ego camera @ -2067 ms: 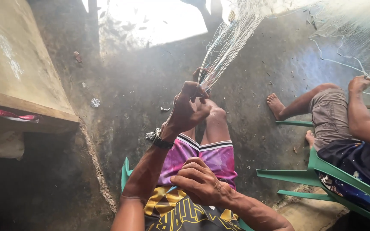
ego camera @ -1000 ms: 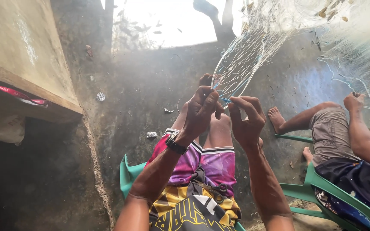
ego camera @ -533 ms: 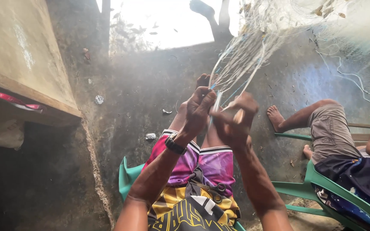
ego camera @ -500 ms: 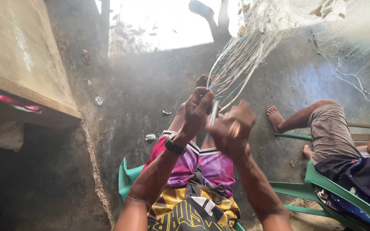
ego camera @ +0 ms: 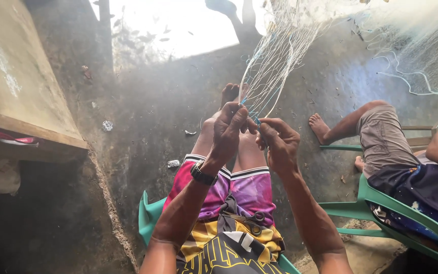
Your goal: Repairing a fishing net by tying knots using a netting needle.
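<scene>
A pale fishing net (ego camera: 275, 61) with thin white and blue strands hangs from the upper right down to my hands. My left hand (ego camera: 229, 133), with a black watch on its wrist, pinches a gathered bunch of strands. Just right of it my right hand (ego camera: 279, 143) grips the same strands, fingertips almost touching the left. Both hands are raised over my knees, above my pink and purple shorts (ego camera: 229, 187). A pair of scissors (ego camera: 247, 219) lies on my lap.
I sit on a green plastic chair (ego camera: 149, 218) on a dark concrete floor. Another person (ego camera: 406, 152) sits at the right on a green chair (ego camera: 391, 205), bare foot stretched out, handling more net. A wooden bench (ego camera: 21, 101) stands at the left.
My right hand came up from my lap to the net beside the left hand. It dipped lower half a second ago and now pinches the strands next to the left fingers.
</scene>
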